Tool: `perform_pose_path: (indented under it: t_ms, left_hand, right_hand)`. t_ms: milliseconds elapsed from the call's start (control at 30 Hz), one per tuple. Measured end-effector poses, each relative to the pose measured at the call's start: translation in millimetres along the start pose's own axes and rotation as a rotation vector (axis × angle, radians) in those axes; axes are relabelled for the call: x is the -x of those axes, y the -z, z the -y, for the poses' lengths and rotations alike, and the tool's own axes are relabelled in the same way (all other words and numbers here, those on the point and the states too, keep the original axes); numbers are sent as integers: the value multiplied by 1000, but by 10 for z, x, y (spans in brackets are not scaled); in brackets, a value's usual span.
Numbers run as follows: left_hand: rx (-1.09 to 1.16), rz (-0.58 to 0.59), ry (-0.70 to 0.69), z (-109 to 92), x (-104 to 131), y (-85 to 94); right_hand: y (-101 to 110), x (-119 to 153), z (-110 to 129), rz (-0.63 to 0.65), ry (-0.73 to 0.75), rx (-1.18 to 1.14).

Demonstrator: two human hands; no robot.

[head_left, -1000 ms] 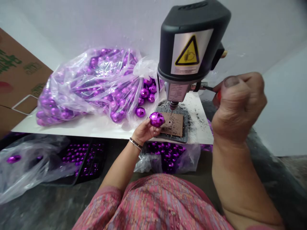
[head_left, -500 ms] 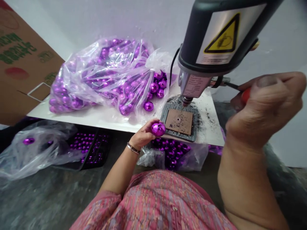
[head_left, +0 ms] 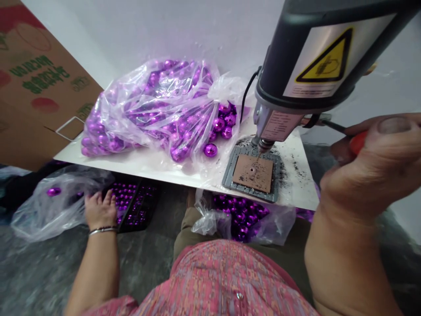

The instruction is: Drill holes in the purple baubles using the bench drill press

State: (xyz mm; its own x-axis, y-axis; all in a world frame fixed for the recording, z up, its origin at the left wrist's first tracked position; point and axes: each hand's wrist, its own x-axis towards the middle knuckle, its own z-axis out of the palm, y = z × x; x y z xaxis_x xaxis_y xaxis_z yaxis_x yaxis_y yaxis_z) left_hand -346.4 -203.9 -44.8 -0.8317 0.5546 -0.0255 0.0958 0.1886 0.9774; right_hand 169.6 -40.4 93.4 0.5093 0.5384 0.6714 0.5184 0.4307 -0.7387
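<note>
Glossy faceted purple baubles in clear crinkled plastic bag; matt, probably cardboard pad.

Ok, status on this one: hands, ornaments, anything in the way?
Left hand open, down on the black tray of purple ornaments. Right hand gripping the drill press red lever. Drill pad bare, no obstruction.

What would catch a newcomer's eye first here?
Shiny purple balls fill a clear bag on the white table. At right, the right hand grips the red-handled lever of a drill press. The left hand reaches toward a black tray below.
</note>
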Motion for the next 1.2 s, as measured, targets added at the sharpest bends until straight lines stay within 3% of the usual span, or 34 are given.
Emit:
perform_pose_path:
  t_ms: [33,67,133,200,233,300,367,433,533,600,667,800,900,1033,1200]
  left_hand:
    - [119,-117,-56,-155,-5,-144]
    - [152,-74,-83,-303,36,-348]
    - [124,69,-129,-554,236,-889]
    - [-53,324,-278,-725,522,-1501]
    - [-156,470,-368,-782,662,-1798]
    - [-340,630,-529,-855,869,-2323]
    - [-508,663,-630,-893,947,-2723]
    - [-681,658,-631,-905,922,-2984]
    - [-800,640,-569,-879,824,-3145]
    - [-713,671,-519,-837,785,-3136]
    - [-462,736,-395,-791,781,-3066]
    - [184,881,6,-759,859,-2861]
    - [360,1016,164,-799,967,-2756]
    - [296,1128,162,-855,1154,-2782]
    - [63,1163,-71,-873,1407,-3009]
  right_hand:
    - [-2,3,-1,-5,10,-9]
    - [-1,6,1,-5,23,-10]
    - [9,13,10,10,47,-1]
    - [28,18,19,42,42,1]
    - [37,22,22,59,40,-3]
    - [53,28,19,79,48,-21]
    - [63,35,7,80,56,-32]
    - [70,42,-12,86,60,-45]
    - [75,55,-39,106,66,-66]
    - [77,64,-44,107,77,-56]
    - [77,74,-37,99,86,-31]
    - [76,88,-2,71,91,21]
    - [76,91,22,70,81,57]
    - [68,68,37,99,60,37]
    - [66,-54,71,150,77,42]
